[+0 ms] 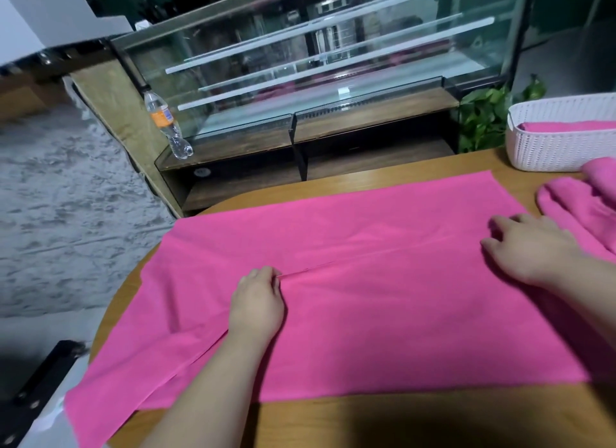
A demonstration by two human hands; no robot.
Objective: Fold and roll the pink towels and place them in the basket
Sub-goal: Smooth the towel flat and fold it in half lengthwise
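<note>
Head view: left hand (258, 301) pinches towel (383, 314), right hand (530, 247) flat near piled towels (580, 207) and basket (550, 147).

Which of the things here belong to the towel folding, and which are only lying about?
For the job: spread towel, towel pile, basket, towel in basket, left hand, right hand.
Lying about: bottle, glass case, plant.
</note>
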